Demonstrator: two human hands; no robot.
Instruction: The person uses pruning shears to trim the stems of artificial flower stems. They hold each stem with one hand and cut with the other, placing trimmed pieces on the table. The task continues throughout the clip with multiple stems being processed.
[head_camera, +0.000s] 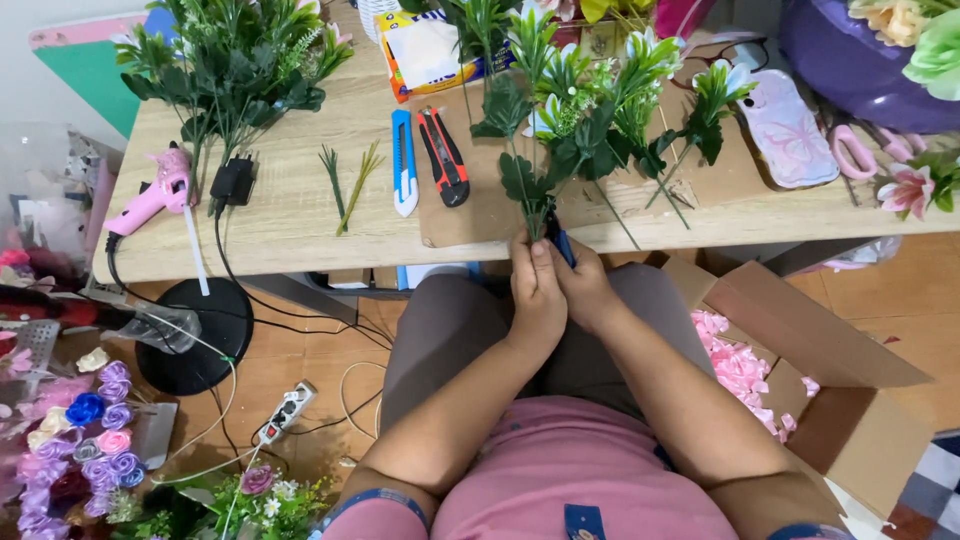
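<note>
Both of my hands meet at the table's front edge around the stems of a bunch of artificial green leaves and white flowers (575, 110). My left hand (537, 295) is closed on the stems from the left. My right hand (585, 290) presses against it and holds a dark blue tool (563, 243) against the stems; the tool's kind is unclear. The bunch stands up over a brown cardboard mat (470, 210) on the wooden table (290, 215).
A blue utility knife (403, 160) and a red one (443, 157) lie left of the bunch, beside loose green sprigs (348, 185). A pink glue gun (150, 200) sits far left. A cardboard box (850, 400) with pink petals stands at my right. Cables and a power strip (285, 412) lie on the floor.
</note>
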